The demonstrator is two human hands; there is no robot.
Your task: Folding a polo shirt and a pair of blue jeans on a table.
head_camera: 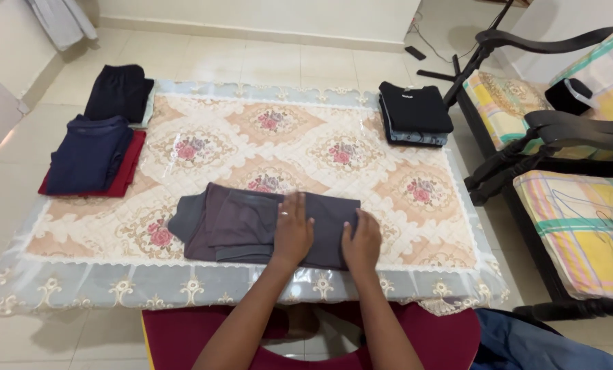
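Observation:
A grey-brown garment point(238, 223) lies partly folded on the near middle of the table point(423, 226), which has a floral cover. My left hand point(292, 231) presses flat on the garment's middle, fingers together, a ring on one finger. My right hand point(361, 241) lies flat on the garment's right end, near the table's front edge. Neither hand grips the cloth; both rest palm down on it.
A folded navy garment over a red one point(90, 156) sits at the table's left edge, a dark folded piece point(118, 92) behind it. A stack of black and grey folded clothes point(414, 113) sits at the back right. Dark wooden chairs with checked cushions point(580, 226) stand to the right.

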